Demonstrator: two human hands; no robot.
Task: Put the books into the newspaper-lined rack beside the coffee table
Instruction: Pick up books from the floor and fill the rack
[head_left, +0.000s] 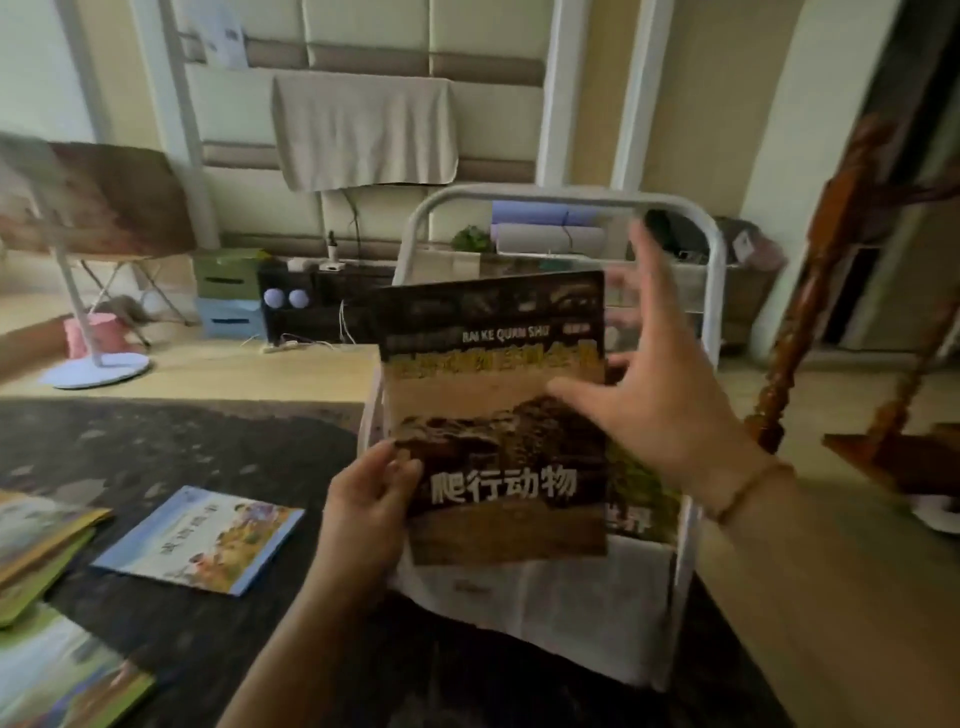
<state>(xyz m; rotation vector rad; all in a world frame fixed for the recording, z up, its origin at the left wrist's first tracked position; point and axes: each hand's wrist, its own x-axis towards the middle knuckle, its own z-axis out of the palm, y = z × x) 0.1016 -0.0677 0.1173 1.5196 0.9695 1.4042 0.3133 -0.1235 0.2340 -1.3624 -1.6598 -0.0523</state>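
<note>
- Beside the right edge of the coffee table (218, 447) stood the newspaper-lined rack (563, 200), with at least one book (641, 488) already standing inside — so the task looked partly done.
- Near the table's left edge, several books (200, 538) lay flat, not yet moved.
- Over the rack's opening hung the reptile book (498, 415) — its lower left corner pinched by the left hand (366, 512).
- Its right edge was touched by the thumb of the right hand (660, 395), whose fingers were spread and grasping nothing.

Padded cream wall (374, 47) with a draped cloth (363, 130), pale wood floor (208, 369), dark rug (182, 441).
</note>
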